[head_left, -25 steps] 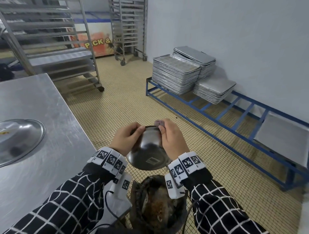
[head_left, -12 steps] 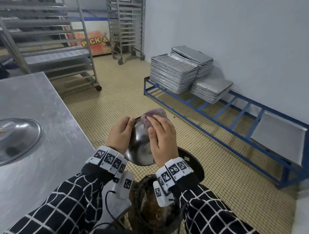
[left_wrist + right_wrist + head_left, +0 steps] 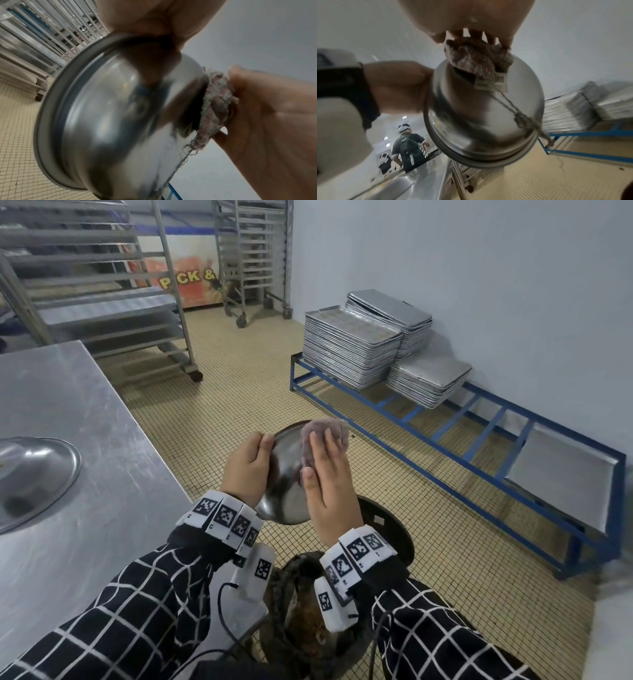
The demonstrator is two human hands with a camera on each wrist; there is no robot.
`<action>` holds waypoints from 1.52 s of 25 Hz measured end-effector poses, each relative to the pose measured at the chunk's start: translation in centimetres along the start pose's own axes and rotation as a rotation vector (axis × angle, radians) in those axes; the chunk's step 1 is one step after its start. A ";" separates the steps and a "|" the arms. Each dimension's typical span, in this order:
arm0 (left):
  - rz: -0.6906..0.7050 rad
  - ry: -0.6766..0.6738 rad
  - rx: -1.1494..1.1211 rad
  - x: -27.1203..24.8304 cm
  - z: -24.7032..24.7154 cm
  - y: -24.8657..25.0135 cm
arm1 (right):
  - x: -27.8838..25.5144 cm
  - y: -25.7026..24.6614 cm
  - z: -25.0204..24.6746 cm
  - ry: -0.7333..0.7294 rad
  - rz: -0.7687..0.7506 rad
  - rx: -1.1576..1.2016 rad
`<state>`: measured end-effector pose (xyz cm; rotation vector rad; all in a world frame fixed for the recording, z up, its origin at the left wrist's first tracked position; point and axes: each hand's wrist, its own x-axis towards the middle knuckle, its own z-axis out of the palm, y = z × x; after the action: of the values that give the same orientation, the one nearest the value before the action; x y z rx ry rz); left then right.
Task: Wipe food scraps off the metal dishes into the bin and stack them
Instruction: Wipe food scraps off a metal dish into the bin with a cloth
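Observation:
A small metal bowl (image 3: 284, 474) is held on edge above the dark bin (image 3: 301, 635), which has brown scraps inside. My left hand (image 3: 248, 470) grips the bowl's rim on the left, with the thumb on the near side. My right hand (image 3: 330, 477) lies flat on a grey-pink cloth (image 3: 325, 429) and presses it against the bowl. In the wrist views the cloth (image 3: 216, 102) (image 3: 476, 58) sits on the outer base of the bowl (image 3: 111, 115) (image 3: 484, 121), beside a paper label (image 3: 491, 82). A loose thread hangs from the cloth.
A steel table (image 3: 85, 474) stands at left with a large metal dish (image 3: 30, 477) upside down on it. The bin's lid (image 3: 387, 529) is behind the bin. Stacked trays (image 3: 352, 347) rest on a blue floor rack (image 3: 479, 440). Wheeled racks (image 3: 102, 302) stand beyond. Another person (image 3: 407, 144) works behind me.
My right hand has gone from pinching the cloth at the bowl's far rim to lying flat over the bowl with the cloth under it. The bowl has risen and tipped on edge.

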<state>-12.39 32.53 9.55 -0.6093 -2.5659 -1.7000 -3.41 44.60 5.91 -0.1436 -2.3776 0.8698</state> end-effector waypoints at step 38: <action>0.009 -0.081 0.128 -0.8 0.7 0.9 | -0.1 -0.3 -1.0 0.100 -0.169 -0.254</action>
<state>-11.26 33.16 9.87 -0.6953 -2.6956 -1.5241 -2.73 44.87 6.68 -0.0824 -2.3575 0.4696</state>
